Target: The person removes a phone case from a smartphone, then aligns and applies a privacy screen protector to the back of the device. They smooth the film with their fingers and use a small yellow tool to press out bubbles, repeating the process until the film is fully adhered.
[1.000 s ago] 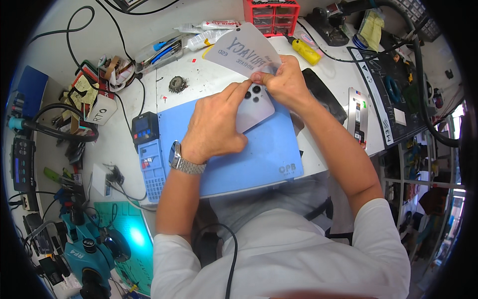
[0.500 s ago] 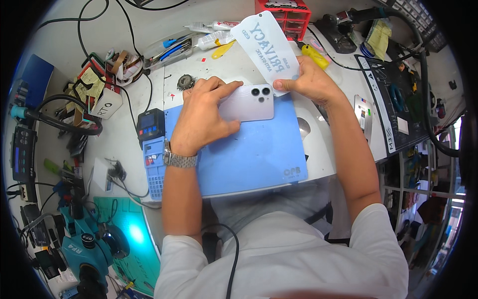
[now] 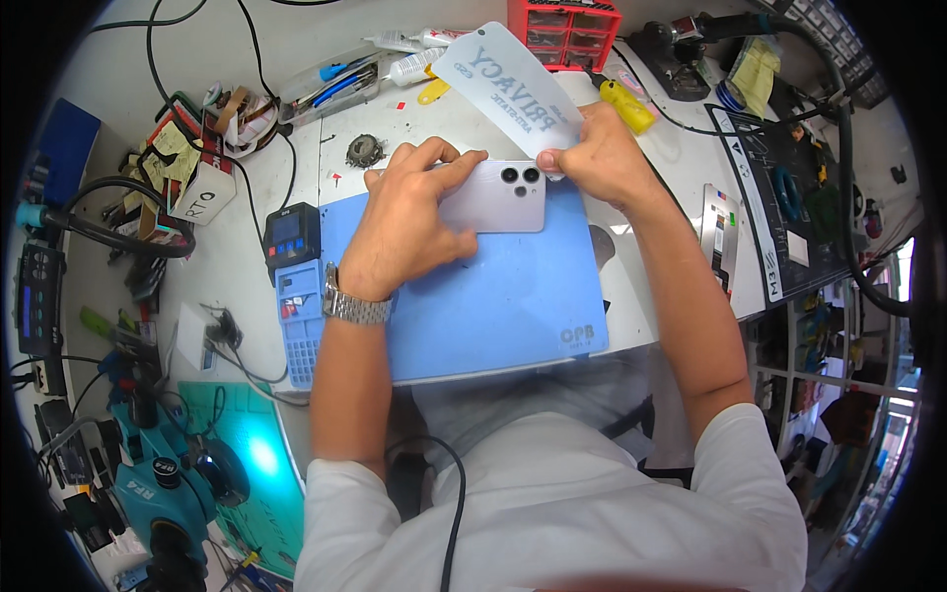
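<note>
A pale lilac phone lies back up at the far side of the blue work mat, its camera lenses at the right end. My left hand, with a metal-band watch on the wrist, is closed on the phone's left part, thumb on the near edge and fingers over the far edge. My right hand pinches the lower end of a whitish film sheet with mirrored dark lettering. The sheet leans up and to the left beyond the phone. My right thumb is close to the phone's camera corner; whether it touches cannot be seen.
Left of the mat sit a small black device and a blue compartment tray. Behind are a round metal part, glue tubes, a red drawer box and a yellow tool. A teal microscope stands lower left.
The film sheet has tipped further left and down, turned by my right hand. My left hand stays on the phone. The whole view has shifted slightly.
</note>
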A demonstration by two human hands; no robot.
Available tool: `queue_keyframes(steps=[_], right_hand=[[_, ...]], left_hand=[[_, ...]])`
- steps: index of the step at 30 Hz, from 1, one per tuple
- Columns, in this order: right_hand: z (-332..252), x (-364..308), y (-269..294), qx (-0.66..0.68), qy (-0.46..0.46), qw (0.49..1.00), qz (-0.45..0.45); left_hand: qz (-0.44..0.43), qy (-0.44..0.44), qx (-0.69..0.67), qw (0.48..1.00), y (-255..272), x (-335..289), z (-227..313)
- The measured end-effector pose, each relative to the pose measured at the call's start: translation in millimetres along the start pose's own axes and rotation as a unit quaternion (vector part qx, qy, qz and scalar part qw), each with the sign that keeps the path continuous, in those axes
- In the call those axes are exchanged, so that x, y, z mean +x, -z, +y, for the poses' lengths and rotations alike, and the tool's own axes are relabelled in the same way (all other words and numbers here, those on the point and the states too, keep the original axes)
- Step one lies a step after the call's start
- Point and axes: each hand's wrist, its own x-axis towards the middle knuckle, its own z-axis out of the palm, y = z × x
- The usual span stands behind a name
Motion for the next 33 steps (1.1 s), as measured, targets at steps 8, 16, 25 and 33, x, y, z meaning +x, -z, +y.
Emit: queue_keyframes(steps=[8, 16, 25, 33], right_hand=[[-6, 3, -3, -0.045, 0.025, 0.999, -0.013], [-6, 10, -7, -0.058, 0.045, 0.997, -0.024], [-9, 16, -17, -0.027, 0.049, 0.998, -0.043], [-15, 19, -32, -0.006, 0.057, 0.997, -0.045]], left_hand=[[-0.010, 0.004, -0.003, 1.000, -2, 1, 0], [-0.013, 0.019, 0.000, 1.000, -1, 1, 2], [0.010, 0.002, -0.015, 1.000, -6, 0, -4], [-0.011, 0.034, -0.022, 0.999, -6, 0, -6]])
